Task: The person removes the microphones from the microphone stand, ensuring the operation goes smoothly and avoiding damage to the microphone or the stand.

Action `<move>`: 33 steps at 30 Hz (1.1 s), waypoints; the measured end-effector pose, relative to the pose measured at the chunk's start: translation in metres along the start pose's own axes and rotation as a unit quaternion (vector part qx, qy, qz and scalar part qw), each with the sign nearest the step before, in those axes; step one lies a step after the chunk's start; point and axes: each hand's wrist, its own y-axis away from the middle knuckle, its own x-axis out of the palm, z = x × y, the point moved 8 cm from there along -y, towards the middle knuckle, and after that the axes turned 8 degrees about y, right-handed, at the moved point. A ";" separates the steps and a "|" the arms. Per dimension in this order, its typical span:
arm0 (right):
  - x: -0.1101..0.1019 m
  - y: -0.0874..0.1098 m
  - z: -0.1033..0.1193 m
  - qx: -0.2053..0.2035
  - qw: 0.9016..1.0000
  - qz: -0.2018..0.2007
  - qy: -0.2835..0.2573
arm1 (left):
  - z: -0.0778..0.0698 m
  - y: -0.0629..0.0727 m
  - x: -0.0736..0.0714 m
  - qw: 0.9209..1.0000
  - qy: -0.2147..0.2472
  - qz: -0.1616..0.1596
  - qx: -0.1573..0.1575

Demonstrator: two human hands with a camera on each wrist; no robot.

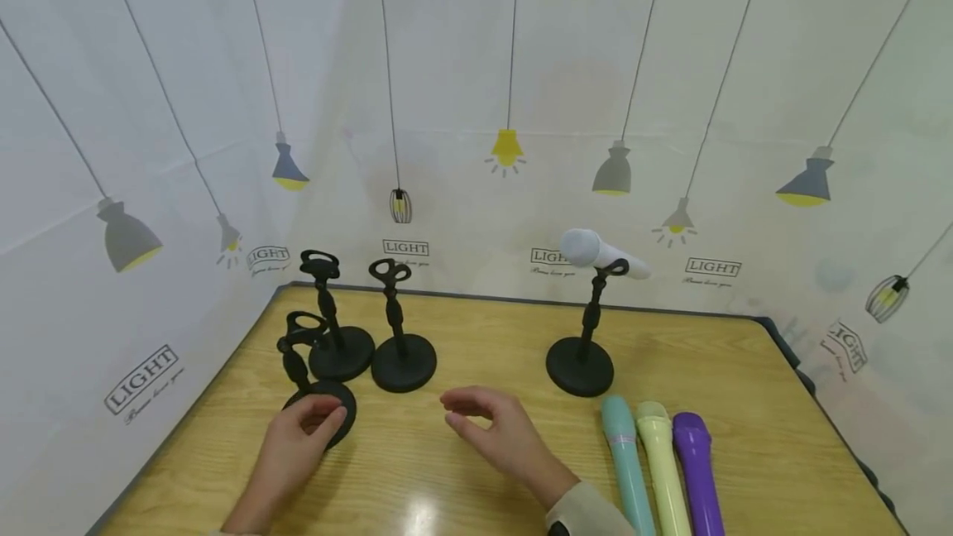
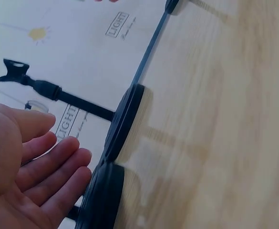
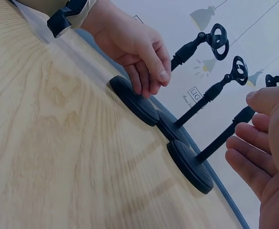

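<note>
Three empty black microphone stands are grouped on the left of the table: a front one (image 1: 345,416), a back one (image 1: 342,354) and one to their right (image 1: 404,364). My left hand (image 1: 294,441) is by the front stand's round base, overlapping it in the head view. Its fingers are relaxed and hold nothing, as the left wrist view of that hand (image 2: 39,176) also shows. Over the middle of the table, my right hand (image 1: 502,437) is loosely curved with thumb and fingers apart, nothing between them. In the right wrist view, this hand (image 3: 277,143) appears beside the stands.
Farther right stands another black microphone stand (image 1: 581,366), with a white microphone (image 1: 627,261) in its clip. Turquoise (image 1: 627,466), cream (image 1: 666,474) and purple (image 1: 700,474) microphones lie side by side at the front right. A lamp-printed cloth (image 1: 462,89) hangs behind the wooden table (image 1: 484,337).
</note>
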 end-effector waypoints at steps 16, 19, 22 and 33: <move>-0.062 0.007 -0.014 -0.005 0.995 -0.098 -0.001 | -0.053 -0.024 0.095 0.990 0.070 0.108 0.059; -0.077 0.010 -0.013 -0.020 0.992 -0.122 0.004 | -0.062 -0.026 0.112 0.986 0.081 0.125 0.071; -0.092 0.013 -0.012 -0.034 0.989 -0.143 0.009 | -0.071 -0.025 0.126 0.982 0.091 0.141 0.085; -0.135 0.022 -0.023 -0.009 0.982 -0.187 0.005 | -0.096 -0.028 0.173 0.968 0.105 0.192 0.121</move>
